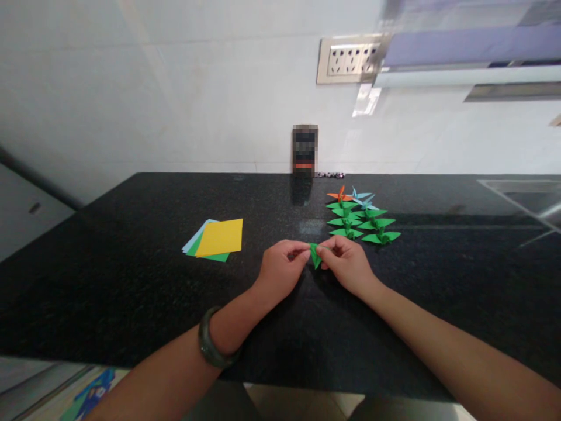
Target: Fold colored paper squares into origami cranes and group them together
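Observation:
A small folded green paper piece (315, 255) is held just above the black countertop (131, 280), pinched from both sides. My left hand (280, 270) grips its left side with closed fingers, and my right hand (346, 264) pinches its right side. A dark bracelet sits on my left wrist. Just behind my hands lie several finished paper cranes (363, 222), mostly green, with an orange one and light blue ones at the back.
A small stack of flat paper squares (215, 239), yellow on top, lies to the left. A phone (304, 150) leans against the white wall. A wall socket (350, 58) is above, a sink (526, 199) at far right.

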